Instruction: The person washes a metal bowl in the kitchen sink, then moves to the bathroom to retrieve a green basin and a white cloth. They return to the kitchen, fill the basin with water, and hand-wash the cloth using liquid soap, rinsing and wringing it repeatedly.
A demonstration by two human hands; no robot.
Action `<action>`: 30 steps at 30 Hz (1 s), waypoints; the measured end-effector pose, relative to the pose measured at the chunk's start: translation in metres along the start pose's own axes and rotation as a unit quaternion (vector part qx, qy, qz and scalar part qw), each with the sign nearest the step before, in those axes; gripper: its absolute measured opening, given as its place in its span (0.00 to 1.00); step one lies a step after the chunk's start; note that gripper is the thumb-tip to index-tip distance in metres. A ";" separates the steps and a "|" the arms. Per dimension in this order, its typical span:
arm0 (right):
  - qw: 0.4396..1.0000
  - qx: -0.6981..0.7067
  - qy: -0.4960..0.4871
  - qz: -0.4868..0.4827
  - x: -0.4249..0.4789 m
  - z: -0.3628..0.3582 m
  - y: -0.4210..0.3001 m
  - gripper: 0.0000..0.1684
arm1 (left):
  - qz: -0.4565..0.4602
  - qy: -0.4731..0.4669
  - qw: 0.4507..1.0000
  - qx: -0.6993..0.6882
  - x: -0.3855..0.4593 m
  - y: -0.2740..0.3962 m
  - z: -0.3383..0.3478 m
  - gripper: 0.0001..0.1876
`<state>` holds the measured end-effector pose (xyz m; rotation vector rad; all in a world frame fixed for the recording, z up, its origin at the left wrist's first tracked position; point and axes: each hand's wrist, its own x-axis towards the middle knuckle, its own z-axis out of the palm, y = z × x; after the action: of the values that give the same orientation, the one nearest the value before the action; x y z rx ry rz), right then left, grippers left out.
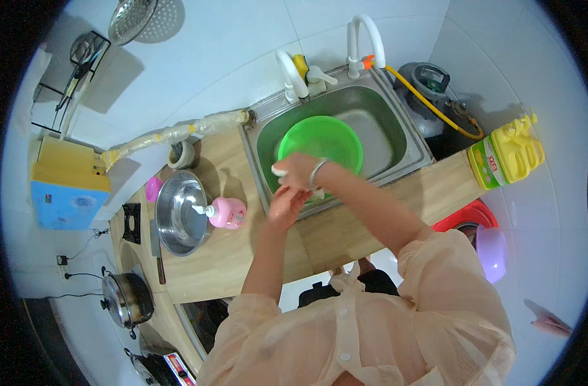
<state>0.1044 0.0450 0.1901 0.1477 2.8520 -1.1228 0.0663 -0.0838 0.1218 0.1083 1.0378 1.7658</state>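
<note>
My right hand, blurred and with a silver bangle above its wrist, is over the near-left rim of a green plastic basin. The basin sits in a stainless steel sink. Just below it, my left hand meets the right at the fingers, over the sink's front-left corner. A small white patch shows at the right fingers; foam or an object, I cannot tell. Something pale shows beneath the right hand, mostly hidden. The grip of both hands is unclear.
White faucets stand behind the sink. On the left counter are a pink pump bottle, a steel bowl and a knife. To the right are a gas cylinder with a yellow hose and a yellow detergent jug.
</note>
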 end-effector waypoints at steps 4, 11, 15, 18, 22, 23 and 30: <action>0.973 -0.162 0.111 0.120 -0.013 0.053 -0.052 0.16 | 0.158 0.163 0.655 0.720 -0.010 0.022 0.067 0.12; 0.973 -0.058 0.214 -0.058 -0.064 0.029 -0.073 0.13 | 0.161 -0.095 0.980 0.069 0.002 0.013 0.010 0.18; 0.906 0.246 0.341 0.047 -0.053 -0.002 -0.008 0.16 | -0.040 -0.216 0.964 -0.147 0.017 0.054 0.019 0.19; 0.885 0.361 0.292 0.038 -0.039 0.005 0.028 0.20 | -0.018 -0.173 0.982 -0.070 0.021 0.066 0.008 0.20; 0.834 0.534 0.137 -0.016 -0.033 0.012 0.060 0.26 | -0.035 -0.143 0.988 -0.040 0.029 0.079 0.005 0.19; 0.849 0.521 0.079 -0.028 -0.031 0.016 0.065 0.27 | -0.047 -0.156 0.986 -0.040 0.032 0.080 0.007 0.18; 0.929 0.363 0.068 -0.034 -0.031 0.012 0.051 0.29 | -0.110 -0.162 0.981 -0.007 0.031 0.092 0.020 0.13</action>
<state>0.1419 0.0716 0.1499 0.1674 2.3966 -2.2039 -0.0040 -0.0554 0.1855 0.2540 0.7698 1.4937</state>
